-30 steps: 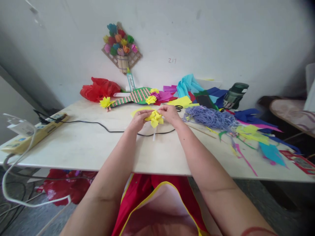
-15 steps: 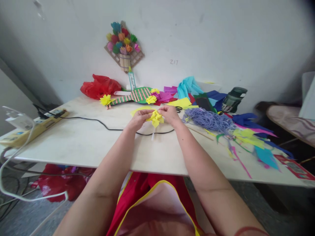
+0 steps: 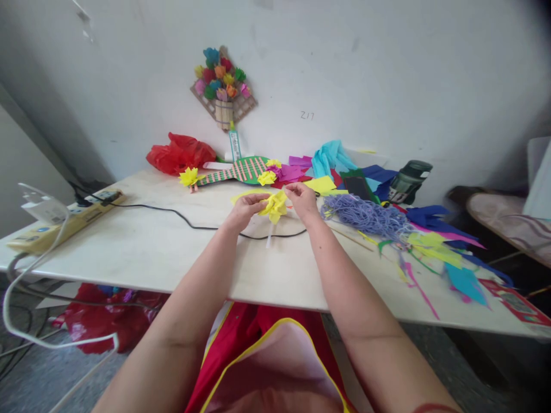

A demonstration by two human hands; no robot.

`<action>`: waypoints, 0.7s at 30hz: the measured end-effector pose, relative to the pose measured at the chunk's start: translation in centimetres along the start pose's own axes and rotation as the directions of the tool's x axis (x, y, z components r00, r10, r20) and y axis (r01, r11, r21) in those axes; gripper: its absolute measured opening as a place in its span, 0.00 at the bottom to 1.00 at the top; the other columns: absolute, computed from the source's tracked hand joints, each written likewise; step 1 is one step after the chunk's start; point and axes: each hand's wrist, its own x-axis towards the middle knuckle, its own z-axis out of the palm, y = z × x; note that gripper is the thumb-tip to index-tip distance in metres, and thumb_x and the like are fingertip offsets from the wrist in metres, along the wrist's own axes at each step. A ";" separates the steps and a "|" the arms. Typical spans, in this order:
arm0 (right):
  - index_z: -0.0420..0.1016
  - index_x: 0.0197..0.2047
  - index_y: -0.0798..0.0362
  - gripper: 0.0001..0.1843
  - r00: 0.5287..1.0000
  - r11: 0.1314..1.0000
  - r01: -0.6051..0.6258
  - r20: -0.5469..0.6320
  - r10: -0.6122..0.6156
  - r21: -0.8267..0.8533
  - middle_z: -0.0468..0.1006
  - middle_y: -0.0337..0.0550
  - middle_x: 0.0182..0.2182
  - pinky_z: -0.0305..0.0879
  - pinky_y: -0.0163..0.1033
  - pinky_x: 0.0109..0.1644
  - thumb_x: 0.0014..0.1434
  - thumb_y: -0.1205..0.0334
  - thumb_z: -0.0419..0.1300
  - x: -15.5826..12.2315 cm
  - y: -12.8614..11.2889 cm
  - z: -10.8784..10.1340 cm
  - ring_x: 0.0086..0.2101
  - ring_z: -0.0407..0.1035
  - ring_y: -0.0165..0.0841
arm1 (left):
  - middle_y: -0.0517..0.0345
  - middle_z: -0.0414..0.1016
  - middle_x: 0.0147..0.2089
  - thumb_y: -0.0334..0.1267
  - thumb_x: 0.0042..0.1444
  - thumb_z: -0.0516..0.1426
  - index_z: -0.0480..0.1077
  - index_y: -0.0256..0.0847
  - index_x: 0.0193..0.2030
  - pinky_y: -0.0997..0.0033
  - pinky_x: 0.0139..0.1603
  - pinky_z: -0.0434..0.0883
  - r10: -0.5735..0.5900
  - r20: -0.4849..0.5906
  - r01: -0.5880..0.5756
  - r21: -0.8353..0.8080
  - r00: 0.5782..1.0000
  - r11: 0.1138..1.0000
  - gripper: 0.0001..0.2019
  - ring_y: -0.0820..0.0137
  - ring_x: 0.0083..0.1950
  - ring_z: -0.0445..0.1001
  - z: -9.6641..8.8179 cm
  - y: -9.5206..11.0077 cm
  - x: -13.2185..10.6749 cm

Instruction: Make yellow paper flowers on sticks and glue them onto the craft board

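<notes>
A yellow paper flower [image 3: 275,207] with a thin white stem [image 3: 270,235] is held above the table's middle. My left hand [image 3: 247,210] pinches its left side between thumb and fingers. At the upper right edge, the closed fingertips of my right hand [image 3: 302,201] grip a petal. Just behind lies a green guitar-shaped piece [image 3: 250,170] with pink strips across it. Yellow flowers [image 3: 267,178] and a purple one decorate its right end, and another yellow flower [image 3: 189,177] sits at its left end.
A black cable [image 3: 181,215] crosses the table from a power strip [image 3: 64,223]. To the right lie a heap of purple yarn [image 3: 365,213], coloured paper scraps [image 3: 467,282] and a dark bottle [image 3: 410,182]. A red plastic bag [image 3: 181,154] rests at the back left.
My right hand has shifted slightly right and up along the flower's edge, and the flower has turned a little. The left hand keeps its hold. The whole view has shifted slightly.
</notes>
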 end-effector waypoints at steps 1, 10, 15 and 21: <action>0.76 0.33 0.53 0.09 1.000 1.000 0.000 -0.021 0.000 0.003 0.78 0.40 0.32 0.67 0.39 0.43 0.49 0.60 0.59 0.1 0.1 -0.1 0.31 0.68 0.31 | 0.53 0.81 0.36 0.40 0.35 0.70 0.79 0.37 0.41 0.66 0.43 0.70 0.005 0.005 -0.005 0.006 1.000 1.000 0.22 0.66 0.37 0.77 0.0 0.0 -0.1; 0.76 0.31 0.54 0.07 0.967 0.968 -0.203 0.187 0.175 0.145 0.77 0.37 0.27 0.68 0.36 0.37 0.45 0.64 0.63 -0.3 0.0 -0.6 0.29 0.69 0.29 | 0.53 0.81 0.35 0.37 0.38 0.65 0.80 0.37 0.39 0.68 0.42 0.69 0.018 0.019 -0.019 0.054 1.000 0.998 0.18 0.66 0.36 0.76 -0.4 -0.1 -0.2; 0.73 0.23 0.55 0.03 0.935 0.947 -0.285 0.262 0.240 0.147 0.71 0.32 0.17 0.61 0.32 0.24 0.45 0.69 0.63 -0.8 -0.7 -0.3 0.19 0.64 0.25 | 0.56 0.80 0.34 0.36 0.39 0.63 0.79 0.37 0.42 0.70 0.40 0.69 0.043 -0.035 -0.042 0.022 0.998 0.999 0.19 0.69 0.35 0.75 -0.3 -0.1 -0.2; 0.70 0.26 0.55 0.06 0.946 0.913 -0.312 0.172 0.274 0.264 0.74 0.34 0.20 0.60 0.29 0.19 0.45 0.69 0.66 -0.7 -0.5 0.0 0.19 0.69 0.26 | 0.57 0.78 0.33 0.36 0.39 0.63 0.71 0.37 0.51 0.69 0.36 0.72 -0.034 -0.149 0.012 -0.150 0.988 0.989 0.27 0.68 0.34 0.77 0.1 0.7 0.0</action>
